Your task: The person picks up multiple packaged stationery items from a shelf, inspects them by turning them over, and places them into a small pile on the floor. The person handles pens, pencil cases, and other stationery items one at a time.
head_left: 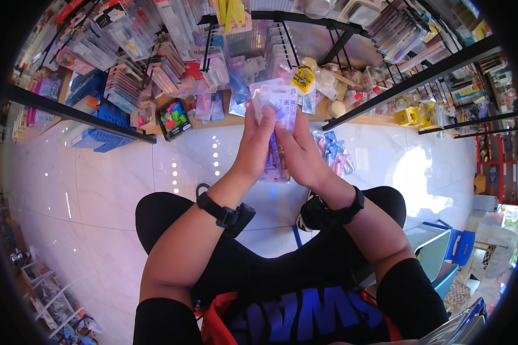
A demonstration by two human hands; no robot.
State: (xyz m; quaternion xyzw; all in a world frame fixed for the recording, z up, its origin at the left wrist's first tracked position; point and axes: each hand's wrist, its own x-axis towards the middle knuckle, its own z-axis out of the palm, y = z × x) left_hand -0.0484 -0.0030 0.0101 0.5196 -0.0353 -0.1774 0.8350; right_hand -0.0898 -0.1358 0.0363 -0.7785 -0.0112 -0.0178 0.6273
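Note:
Both hands are raised in front of the shelf, gripping a bundle of flat, clear plastic packets (286, 99) with purple and white printing. My left hand (255, 146) closes on the bundle's left side, its thumb lying across the front. My right hand (303, 150) presses in from the right, with its thumb also on the front. The lower end of the bundle shows between my palms. What the packets contain is hard to make out. Just beyond them, a round yellow-and-black tag (304, 79) hangs among the shelf goods.
Hanging packs on black hooks fill the display rack. A black box of bright coloured pieces (174, 119) stands on the shelf's left. Small colourful packets (335, 152) lie on the tiled floor (109, 190) to the right. A blue stool (459, 247) is at the far right.

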